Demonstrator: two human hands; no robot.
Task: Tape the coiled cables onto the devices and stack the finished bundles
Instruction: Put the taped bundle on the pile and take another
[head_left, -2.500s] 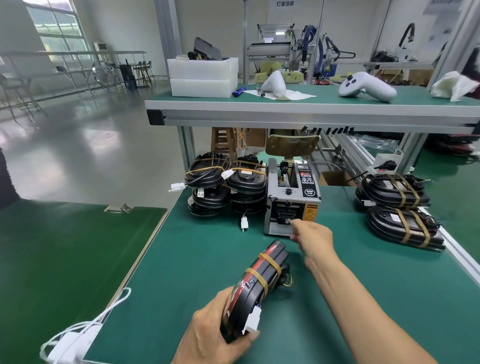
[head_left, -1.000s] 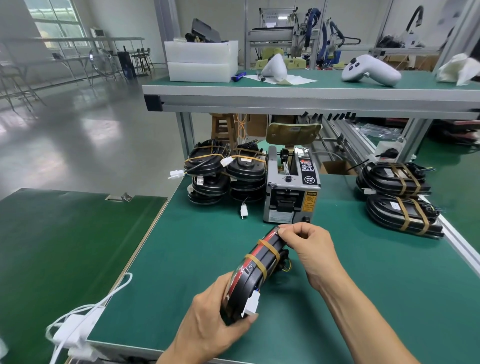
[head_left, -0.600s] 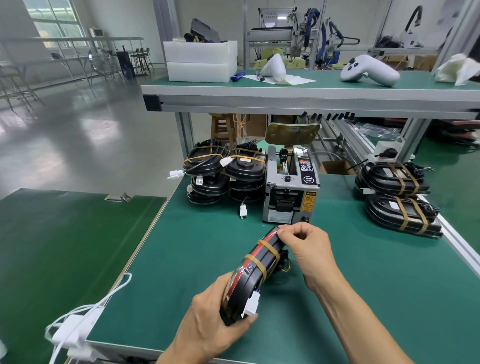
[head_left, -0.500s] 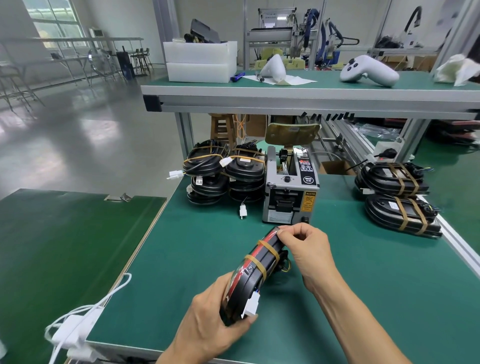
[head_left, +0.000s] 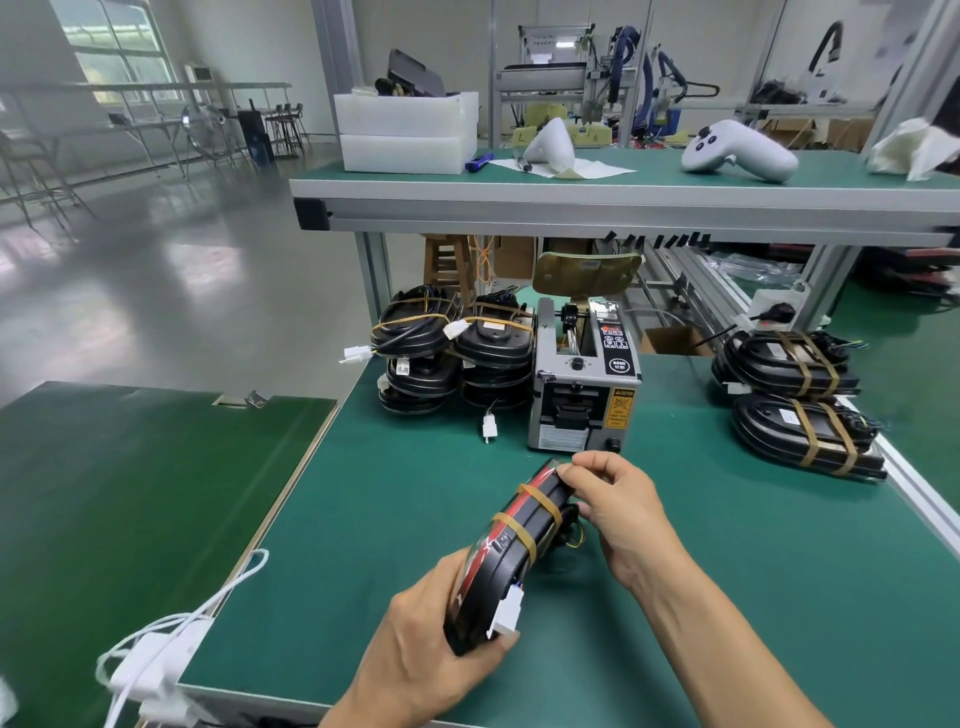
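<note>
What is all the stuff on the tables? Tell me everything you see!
Held bundle: one, black and red with two tan tape bands, tilted on edge at the front of the green table.
Tape dispenser: one, grey and black, middle of the table.
Untaped bundle piles: two, black, left of the dispenser.
Taped bundles: two, black with tan bands, at the right edge.
White cable: one, at the table's front left corner.
Foam boxes: two, white, stacked on the upper shelf.
Controller: one, white, on the upper shelf.
Left hand: grips the bundle's near end.
Right hand: pinches the bundle's far end.
</note>
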